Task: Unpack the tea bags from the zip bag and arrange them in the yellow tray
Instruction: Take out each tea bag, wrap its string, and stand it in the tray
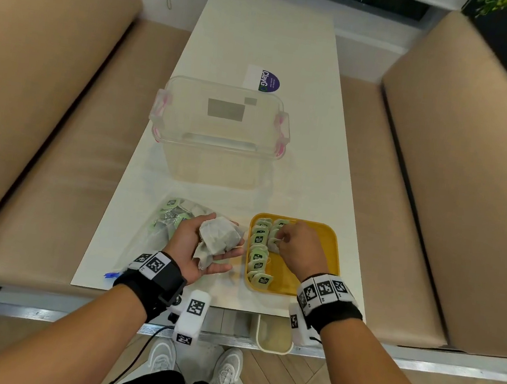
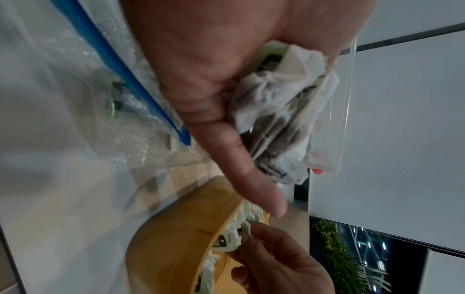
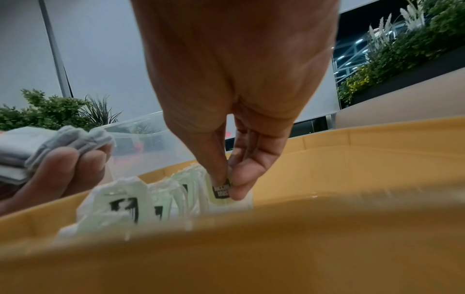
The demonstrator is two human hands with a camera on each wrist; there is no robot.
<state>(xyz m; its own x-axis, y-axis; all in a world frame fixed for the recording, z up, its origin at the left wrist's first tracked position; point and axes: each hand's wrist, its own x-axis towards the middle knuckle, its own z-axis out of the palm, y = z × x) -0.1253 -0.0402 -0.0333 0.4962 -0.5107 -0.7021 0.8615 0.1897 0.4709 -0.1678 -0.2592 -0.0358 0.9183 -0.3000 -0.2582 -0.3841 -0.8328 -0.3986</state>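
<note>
My left hand (image 1: pixel 227 236) is palm up beside the tray, its fingers (image 3: pixel 62 169) curled round a bundle of tea bags (image 1: pixel 216 236) (image 2: pixel 276 111). To its left lies the clear zip bag (image 1: pixel 164 222) with a blue zip strip (image 2: pixel 120 65), and more tea bags show inside it. The yellow tray (image 1: pixel 331 252) (image 3: pixel 377 143) holds rows of green-tagged tea bags (image 1: pixel 258 256) along its left side. Over the tray's far left part, my right hand (image 1: pixel 280 239) (image 3: pixel 226 187) pinches the tag of one tea bag (image 3: pixel 221 192) between thumb and forefinger, next to the standing row (image 3: pixel 120 204).
A clear plastic box (image 1: pixel 218 130) with pink latches stands on the white table (image 1: pixel 310 183) behind the bag and tray. A purple and white card (image 1: pixel 264 80) lies further back. Beige benches (image 1: pixel 49 103) flank the table.
</note>
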